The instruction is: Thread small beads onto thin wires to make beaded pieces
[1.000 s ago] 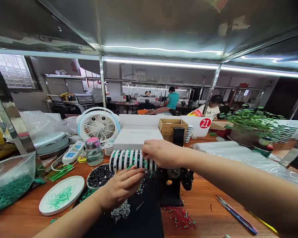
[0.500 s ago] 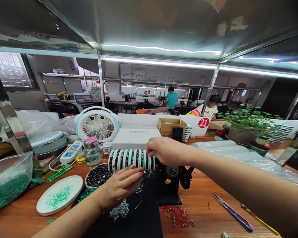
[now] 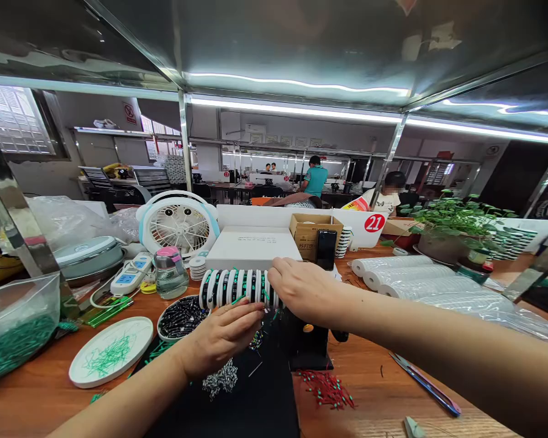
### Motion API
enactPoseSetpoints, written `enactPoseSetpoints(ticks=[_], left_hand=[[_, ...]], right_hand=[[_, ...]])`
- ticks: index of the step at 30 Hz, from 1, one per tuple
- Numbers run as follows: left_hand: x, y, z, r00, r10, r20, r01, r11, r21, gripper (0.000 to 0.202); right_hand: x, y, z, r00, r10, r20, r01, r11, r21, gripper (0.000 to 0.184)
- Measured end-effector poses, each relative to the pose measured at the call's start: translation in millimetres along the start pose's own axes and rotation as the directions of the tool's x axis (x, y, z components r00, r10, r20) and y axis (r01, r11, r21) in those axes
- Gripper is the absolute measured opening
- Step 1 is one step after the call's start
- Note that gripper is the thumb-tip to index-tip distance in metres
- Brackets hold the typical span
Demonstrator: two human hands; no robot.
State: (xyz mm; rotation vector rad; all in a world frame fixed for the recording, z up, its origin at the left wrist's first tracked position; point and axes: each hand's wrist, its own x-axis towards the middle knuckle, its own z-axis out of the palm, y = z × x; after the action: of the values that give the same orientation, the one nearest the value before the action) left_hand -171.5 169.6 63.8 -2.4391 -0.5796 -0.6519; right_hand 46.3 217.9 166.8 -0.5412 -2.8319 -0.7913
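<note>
One row of white-rimmed spools (image 3: 237, 287) positioned over one black mat (image 3: 269, 401), mid-tabletop (image 3: 365, 395); exact spool count not readable. Row touched by two hands: left hand (image 3: 223, 334), fingers nearly together along underside; right hand (image 3: 301, 289), fingers curled at right end. Pinched piece cannot be told for either. One plate (image 3: 139, 334) placed toward left edge; one fan (image 3: 178, 228), one white box (image 3: 256, 243) along back edge.

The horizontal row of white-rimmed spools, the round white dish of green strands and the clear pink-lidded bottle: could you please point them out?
Horizontal row of white-rimmed spools (image 3: 233, 287), head view: its middle.
Round white dish (image 3: 139, 332), head view: bare right side.
Clear pink-lidded bottle (image 3: 170, 280), head view: its body.
</note>
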Motion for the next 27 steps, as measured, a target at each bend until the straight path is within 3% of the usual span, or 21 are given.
enactPoseSetpoints(ticks=[6, 11, 16, 18, 21, 22, 25, 27], left_hand=[[2, -1, -1.1, 1.0, 0.013, -0.013, -0.013, 1.0, 0.008, 0.033], [4, 1, -1.5, 0.999, 0.018, -0.027, -0.018, 1.0, 0.011, 0.033], [4, 0, 0.2, 0.998, -0.01, -0.067, 0.008, 0.999, -0.038, 0.026], [4, -1, 0.9, 0.996, 0.016, -0.089, -0.022, 0.997, -0.072, 0.023], [5, -1, 0.6, 0.997, 0.04, -0.062, -0.045, 0.996, -0.075, 0.025], [5, -1, 0.2, 0.998, 0.033, -0.044, -0.036, 0.997, -0.062, 0.025], [7, 1, -1.2, 0.999, 0.02, -0.032, -0.021, 0.999, -0.038, 0.026], [6, 2, -1.4, 0.999, 0.019, -0.033, -0.02, 0.999, -0.04, 0.025]], right_hand=[[-1, 2, 0, 0.998, -0.062, 0.001, 0.062, 0.997, -0.052, 0.018], [2, 7, 0, 1.0, -0.011, 0.019, 0.012, 1.0, -0.015, 0.021], [-3, -7, -32, 0.984, 0.166, -0.059, -0.157, 0.979, 0.132, 0.022], [-11, -27, -39, 0.991, 0.129, 0.037, -0.134, 0.955, 0.265, 0.021], [-24, -68, -14, 0.95, -0.123, 0.288, -0.004, 0.915, 0.404, 0.02], [-27, -82, 3, 0.936, -0.129, 0.328, -0.011, 0.919, 0.395, 0.02], [-28, -109, 53, 0.935, 0.008, 0.355, -0.129, 0.939, 0.319, 0.022], [-24, -116, 72, 0.934, 0.054, 0.354, -0.174, 0.933, 0.314, 0.022]])
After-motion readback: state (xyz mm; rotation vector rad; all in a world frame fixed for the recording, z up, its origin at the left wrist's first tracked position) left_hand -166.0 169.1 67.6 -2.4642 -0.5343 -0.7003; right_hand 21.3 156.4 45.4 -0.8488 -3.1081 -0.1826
